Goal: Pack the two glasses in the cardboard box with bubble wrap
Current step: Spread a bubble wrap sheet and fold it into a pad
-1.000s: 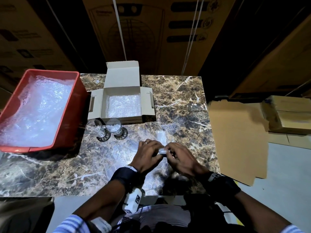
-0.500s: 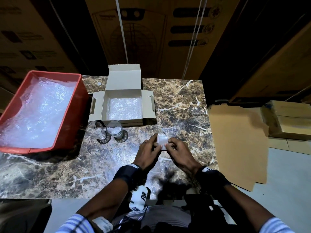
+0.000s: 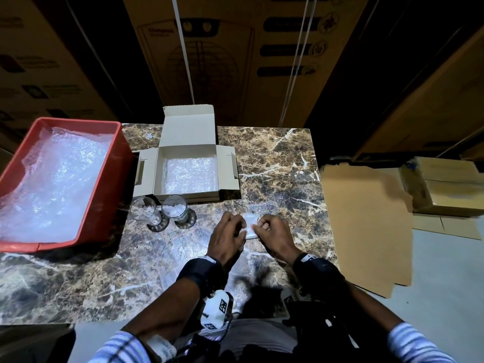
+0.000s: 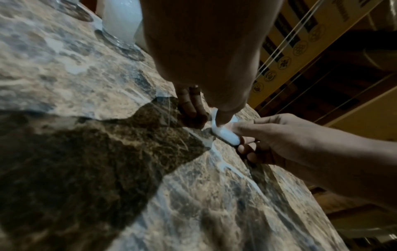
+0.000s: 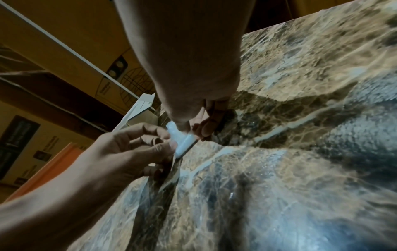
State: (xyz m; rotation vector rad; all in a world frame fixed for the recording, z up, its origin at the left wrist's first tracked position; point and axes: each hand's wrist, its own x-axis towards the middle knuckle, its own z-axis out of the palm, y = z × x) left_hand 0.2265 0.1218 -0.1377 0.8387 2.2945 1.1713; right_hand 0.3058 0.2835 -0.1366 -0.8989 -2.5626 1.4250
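Two clear glasses (image 3: 146, 213) (image 3: 176, 209), each stuffed with bubble wrap, stand side by side just in front of the open cardboard box (image 3: 188, 127), whose floor is lined with bubble wrap. To their right, my left hand (image 3: 233, 229) and right hand (image 3: 267, 227) pinch a small folded wad of bubble wrap (image 3: 250, 226) between them, low over the marble table (image 3: 275, 158). The left wrist view shows my thumb pressing the wad (image 4: 225, 134). In the right wrist view the wad (image 5: 182, 139) joins a thin clear sheet that lies toward me.
A red bin (image 3: 115, 179) full of bubble wrap (image 3: 57, 179) sits at the table's left. Flat cardboard (image 3: 366, 218) and a carton (image 3: 445, 187) lie on the floor to the right. Tall printed cartons stand behind the table.
Both hands have moved away from me across the table, toward the box, keeping the bubble wrap pinched between them. The glasses and the box have not moved.
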